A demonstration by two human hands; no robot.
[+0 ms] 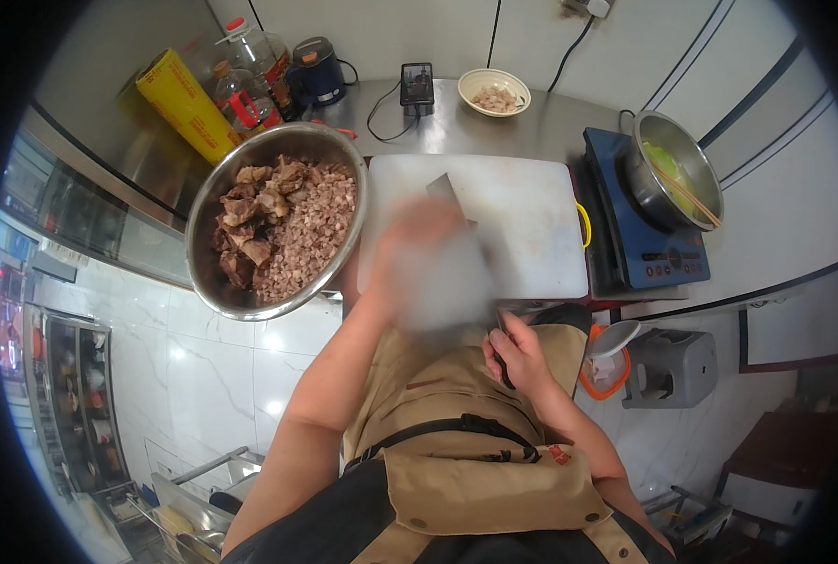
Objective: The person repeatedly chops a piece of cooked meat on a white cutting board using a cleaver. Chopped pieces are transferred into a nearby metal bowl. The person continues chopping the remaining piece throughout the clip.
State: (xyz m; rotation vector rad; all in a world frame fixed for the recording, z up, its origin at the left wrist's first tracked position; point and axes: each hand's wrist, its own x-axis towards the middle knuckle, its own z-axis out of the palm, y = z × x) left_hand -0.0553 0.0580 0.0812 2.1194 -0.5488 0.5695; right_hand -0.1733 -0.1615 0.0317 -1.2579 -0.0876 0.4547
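Note:
In my right hand [517,352] is the black handle [506,372] of a knife, held at the near edge of a white cutting board [532,204]. A grey metal blade tip [444,185] shows over the board beyond my left hand. My left hand [422,222] is over the left half of the board, next to the blade. A pale blur hides its fingers and most of the blade, so I cannot tell what it grips. To the left, a large steel bowl [357,257] contains chunks of cooked meat [250,211] and a heap of diced meat [310,236].
Behind the board are a small bowl [467,99] with pale pieces and a phone [417,83] on a stand. An induction cooker [616,211] at right bears a steel pot [708,162] with chopsticks [687,190]. Oil bottles [250,88] and a yellow box [186,106] stand back left.

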